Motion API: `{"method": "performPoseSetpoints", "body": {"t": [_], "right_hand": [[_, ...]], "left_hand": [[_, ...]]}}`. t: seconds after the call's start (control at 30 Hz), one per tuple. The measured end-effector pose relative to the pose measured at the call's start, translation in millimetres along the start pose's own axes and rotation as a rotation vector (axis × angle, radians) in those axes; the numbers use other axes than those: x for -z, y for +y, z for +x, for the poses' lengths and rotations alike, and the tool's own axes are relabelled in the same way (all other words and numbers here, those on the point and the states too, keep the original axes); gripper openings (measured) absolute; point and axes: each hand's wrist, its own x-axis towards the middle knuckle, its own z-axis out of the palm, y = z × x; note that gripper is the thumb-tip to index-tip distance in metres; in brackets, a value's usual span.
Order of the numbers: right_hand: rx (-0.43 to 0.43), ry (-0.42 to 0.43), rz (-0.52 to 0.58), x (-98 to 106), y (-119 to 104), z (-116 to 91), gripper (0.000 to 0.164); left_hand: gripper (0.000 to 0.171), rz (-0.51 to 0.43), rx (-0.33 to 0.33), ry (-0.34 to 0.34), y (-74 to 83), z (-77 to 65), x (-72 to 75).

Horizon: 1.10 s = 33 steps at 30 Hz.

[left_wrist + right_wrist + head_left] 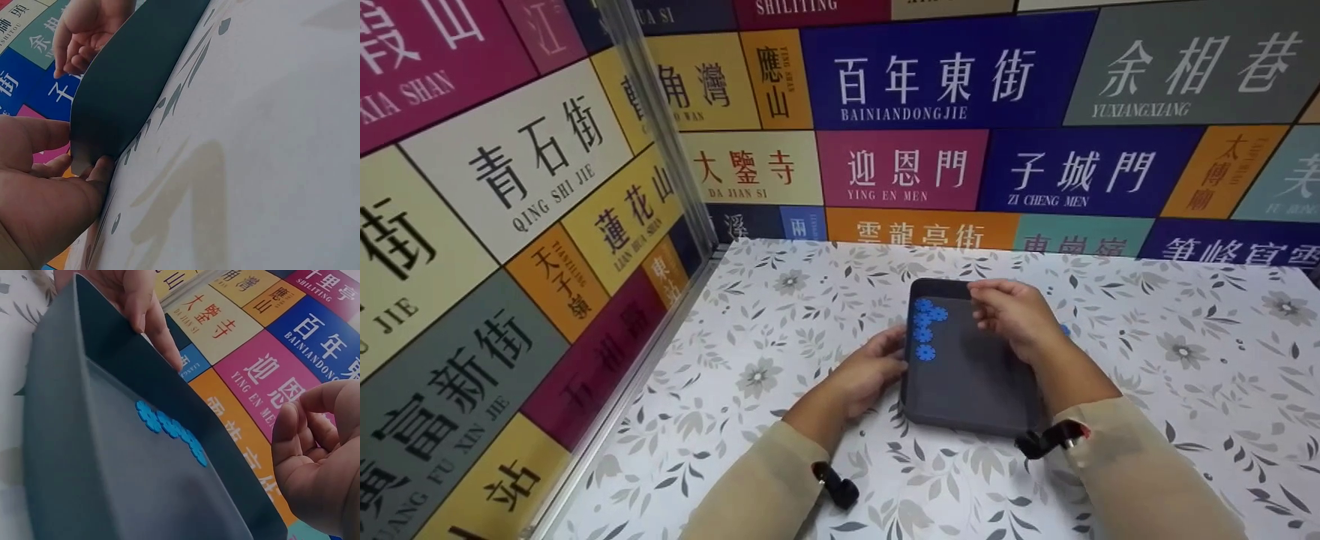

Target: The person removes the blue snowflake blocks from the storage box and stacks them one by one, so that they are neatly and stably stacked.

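A dark grey rectangular tray (975,405) lies on the table. Several blue flower-shaped discs (925,352) line its left inner side, and in the right wrist view the discs (169,426) lie flat on the tray floor. My left hand (871,373) rests beside the tray's left wall, its fingertips touching the outside of that wall in the left wrist view. Over the tray's far right part is my right hand (1011,311), fingers curled, thumb and index fingertips meeting. No disc shows between these fingertips in the right wrist view.
Another blue piece (1063,328) shows beyond the right wrist, outside the tray and partly hidden. A leaf-and-flower patterned cloth (780,330) covers the table. Walls of coloured name panels (900,169) stand behind and at the left.
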Motion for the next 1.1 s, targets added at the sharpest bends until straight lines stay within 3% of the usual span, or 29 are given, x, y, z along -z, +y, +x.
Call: {"method": "performPoseSetpoints", "body": {"t": [0.17,0.47,0.63,0.93,1.1], "right_hand": [[-0.030,0.002,-0.010,-5.7,-3.4,17.5,0.012],[-0.046,0.048,-0.180,-15.2,0.7,45.6,0.033],[-0.035,0.094,-0.240,-17.9,6.5,58.6,0.033],[-0.028,0.140,-0.218,-19.9,26.2,69.0,0.041],[-0.006,0.130,-0.274,-16.9,34.4,69.1,0.040]], "left_hand": [[0.073,0.009,0.013,0.009,1.4,-0.2,0.8],[0.075,0.009,0.008,-0.005,0.6,1.0,1.1],[0.075,0.012,0.005,-0.003,0.7,0.2,0.5],[0.074,0.009,-0.014,-0.020,0.9,-1.5,1.0],[0.074,0.009,-0.013,-0.021,1.1,-0.7,0.6]]}}
